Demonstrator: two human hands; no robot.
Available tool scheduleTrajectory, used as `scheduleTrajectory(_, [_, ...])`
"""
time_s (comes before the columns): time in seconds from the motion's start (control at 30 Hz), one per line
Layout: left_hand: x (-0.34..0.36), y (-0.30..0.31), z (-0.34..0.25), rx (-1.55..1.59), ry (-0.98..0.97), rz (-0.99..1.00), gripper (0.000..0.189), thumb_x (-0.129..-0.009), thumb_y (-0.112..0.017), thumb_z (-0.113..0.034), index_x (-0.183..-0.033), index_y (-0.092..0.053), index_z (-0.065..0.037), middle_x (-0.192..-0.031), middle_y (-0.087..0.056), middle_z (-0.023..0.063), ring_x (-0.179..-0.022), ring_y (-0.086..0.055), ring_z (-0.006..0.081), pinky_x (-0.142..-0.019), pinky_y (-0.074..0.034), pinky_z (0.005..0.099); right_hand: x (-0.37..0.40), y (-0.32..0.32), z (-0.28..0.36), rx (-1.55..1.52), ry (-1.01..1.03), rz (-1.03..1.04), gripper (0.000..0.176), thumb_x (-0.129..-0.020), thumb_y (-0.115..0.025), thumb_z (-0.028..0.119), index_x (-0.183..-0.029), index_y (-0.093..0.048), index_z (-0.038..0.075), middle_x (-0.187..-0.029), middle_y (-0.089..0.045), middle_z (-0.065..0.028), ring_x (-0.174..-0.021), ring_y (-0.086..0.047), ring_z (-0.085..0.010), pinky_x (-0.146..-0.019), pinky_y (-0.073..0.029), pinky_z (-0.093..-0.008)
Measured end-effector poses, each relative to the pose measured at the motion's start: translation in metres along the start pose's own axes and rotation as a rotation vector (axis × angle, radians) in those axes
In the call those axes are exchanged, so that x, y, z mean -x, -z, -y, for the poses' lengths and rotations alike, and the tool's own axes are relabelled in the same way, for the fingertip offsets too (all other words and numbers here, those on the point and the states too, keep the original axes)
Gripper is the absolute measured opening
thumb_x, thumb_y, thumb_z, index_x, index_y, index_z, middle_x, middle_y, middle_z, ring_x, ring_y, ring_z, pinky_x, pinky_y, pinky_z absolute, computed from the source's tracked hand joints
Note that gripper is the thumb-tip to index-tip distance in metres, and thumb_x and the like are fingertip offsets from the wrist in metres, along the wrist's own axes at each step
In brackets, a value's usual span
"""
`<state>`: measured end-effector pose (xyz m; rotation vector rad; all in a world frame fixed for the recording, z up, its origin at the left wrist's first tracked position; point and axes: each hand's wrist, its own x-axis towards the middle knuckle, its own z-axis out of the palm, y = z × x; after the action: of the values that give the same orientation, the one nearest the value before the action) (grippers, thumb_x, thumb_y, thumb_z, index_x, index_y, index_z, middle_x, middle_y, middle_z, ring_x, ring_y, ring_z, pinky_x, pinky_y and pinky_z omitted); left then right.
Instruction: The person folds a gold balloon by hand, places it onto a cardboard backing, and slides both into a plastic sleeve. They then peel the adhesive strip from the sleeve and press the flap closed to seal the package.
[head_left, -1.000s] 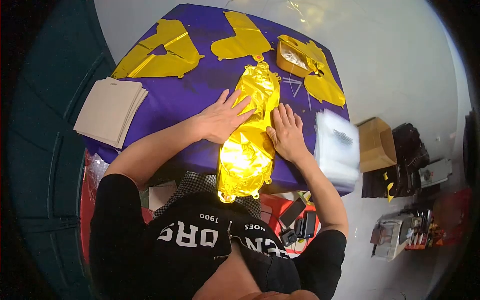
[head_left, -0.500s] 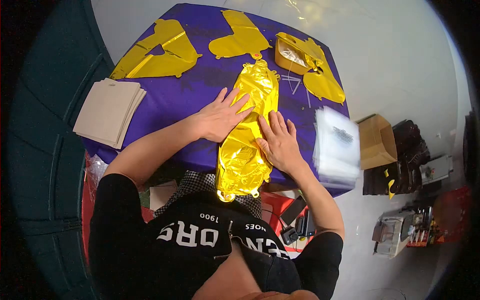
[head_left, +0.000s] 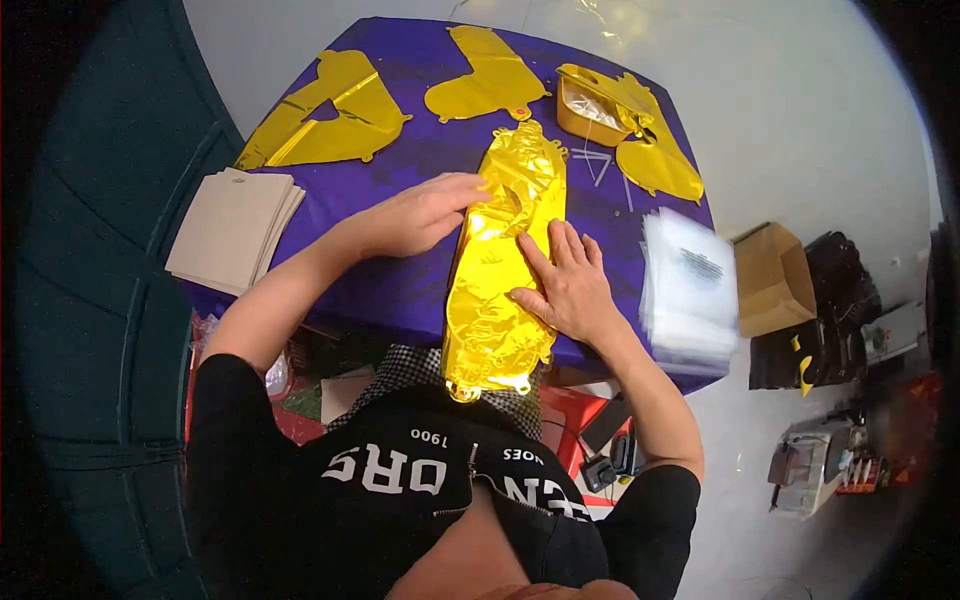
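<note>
A folded, uninflated gold foil balloon [head_left: 495,330] lies lengthwise over the purple tablecloth, its near end reaching past the table's front edge towards my lap. My right hand [head_left: 572,288] rests flat on the balloon's right side, fingers apart. At the upper left edge, my left hand [head_left: 420,215] is turned sideways with its fingers stretched out, the tips touching the foil; its thumb is hidden. More flat gold foil balloons lie at the far side: one with a cut-out [head_left: 350,110] at left, an angular one [head_left: 485,75] in the middle.
A yellow tub [head_left: 585,125] of white items stands at the far right under another gold balloon [head_left: 660,165]. Thin clear straws [head_left: 595,165] lie near it. Beige cards [head_left: 230,225] are stacked at left, clear plastic bags [head_left: 690,280] at right. A cardboard box [head_left: 775,280] sits beyond the table.
My left hand has lifted from lying flat on the balloon and shifted left to its edge, turning sideways. My right hand stays on the foil. The view has shifted slightly.
</note>
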<state>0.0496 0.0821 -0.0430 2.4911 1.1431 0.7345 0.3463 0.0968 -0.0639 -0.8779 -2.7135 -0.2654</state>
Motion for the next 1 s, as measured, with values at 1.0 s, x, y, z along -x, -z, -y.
scheduleTrajectory(1.0, [0.035, -0.011, -0.031, -0.24, -0.129, 0.268, 0.059, -0.076, -0.05, 0.002, -0.135, -0.055, -0.001, -0.149, -0.046, 0.0157, -0.143, -0.036, 0.0281, -0.117, -0.024, 0.0555, 0.047, 0.034, 0.062, -0.219, 0.257, -0.159, 0.04, -0.078, -0.062, 0.006, -0.118, -0.06, -0.001, -0.118, -0.065, -0.0168, -0.118, -0.06, -0.0326, -0.103, -0.043, -0.0481])
